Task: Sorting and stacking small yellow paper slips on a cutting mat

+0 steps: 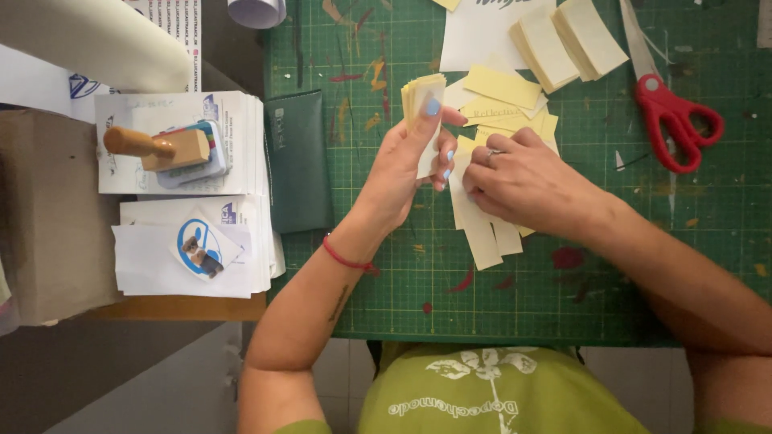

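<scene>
My left hand point(402, 165) holds a small stack of pale yellow paper slips point(421, 95) upright, thumb pressed against its edge. My right hand point(519, 181) rests palm down on several loose yellow slips point(482, 233) lying on the green cutting mat point(563, 297), fingers curled over them close to the left hand. More yellow slips point(503, 84) lie fanned just beyond the hands. A red cord bracelet circles my left wrist.
Red-handled scissors point(671, 108) lie at the mat's right. Two stacks of cream cards point(567, 40) sit at the top. Left of the mat are a dark green case point(297, 161), piles of white envelopes point(193, 241) and a wooden-handled stamp point(157, 147).
</scene>
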